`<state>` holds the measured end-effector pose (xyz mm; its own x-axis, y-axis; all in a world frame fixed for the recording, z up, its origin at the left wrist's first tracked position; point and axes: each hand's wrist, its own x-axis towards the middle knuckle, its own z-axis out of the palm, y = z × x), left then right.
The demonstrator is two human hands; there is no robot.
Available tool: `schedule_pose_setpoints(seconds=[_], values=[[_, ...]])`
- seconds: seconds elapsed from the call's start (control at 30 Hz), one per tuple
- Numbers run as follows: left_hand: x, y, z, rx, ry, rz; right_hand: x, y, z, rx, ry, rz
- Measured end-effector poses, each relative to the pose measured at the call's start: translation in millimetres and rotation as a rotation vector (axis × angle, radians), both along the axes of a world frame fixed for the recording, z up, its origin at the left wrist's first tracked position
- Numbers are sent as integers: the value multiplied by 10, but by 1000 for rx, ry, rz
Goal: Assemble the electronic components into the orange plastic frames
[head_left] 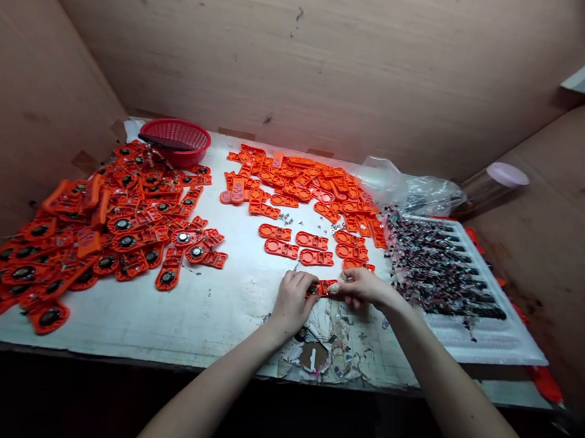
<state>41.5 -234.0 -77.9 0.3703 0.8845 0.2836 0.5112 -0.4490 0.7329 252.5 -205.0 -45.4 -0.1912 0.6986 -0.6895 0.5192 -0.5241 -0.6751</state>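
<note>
Near the table's front edge, my left hand (pixel 294 300) is closed on the left end of an orange plastic casing half (pixel 326 288), which has a dark round part at that end. A thin pointed thing shows above the left fingers; I cannot make out what it is. My right hand (pixel 362 287) has its fingers pinched at the right end of the same casing, and any small part between them is hidden. Just beyond my hands, several matching casing halves (pixel 316 257) lie in short rows, hollow side up. Small metal bits (pixel 286 219) are scattered behind them.
Left, orange casings with round speaker-like parts (pixel 126 241) are heaped beside a red basket (pixel 178 134). More casings (pixel 300 176) are piled at the back. Right, a white foam tray (pixel 504 350) carries wired parts (pixel 439 269). Torn paper surrounds a hole (pixel 314 357) in front.
</note>
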Motion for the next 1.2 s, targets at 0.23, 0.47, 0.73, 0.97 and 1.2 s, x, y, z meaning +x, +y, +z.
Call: schedule_pose_setpoints(seconds=[0.23,0.47,0.73,0.97,1.2], values=[[-12,41,11,-1,20,-15,-104,236,-73,-119,-137,62],[-124,5,197,102,94,39,5,-138,108,290,-34,-50],[-1718,441,737,359,398,617,-61,-999,46,687,-38,207],[-600,-523,310,-24,198,-179,-322,-1039,-91,792,-151,174],[-324,109,329,-1,224,-172,-327,-684,-18,825,-50,2]])
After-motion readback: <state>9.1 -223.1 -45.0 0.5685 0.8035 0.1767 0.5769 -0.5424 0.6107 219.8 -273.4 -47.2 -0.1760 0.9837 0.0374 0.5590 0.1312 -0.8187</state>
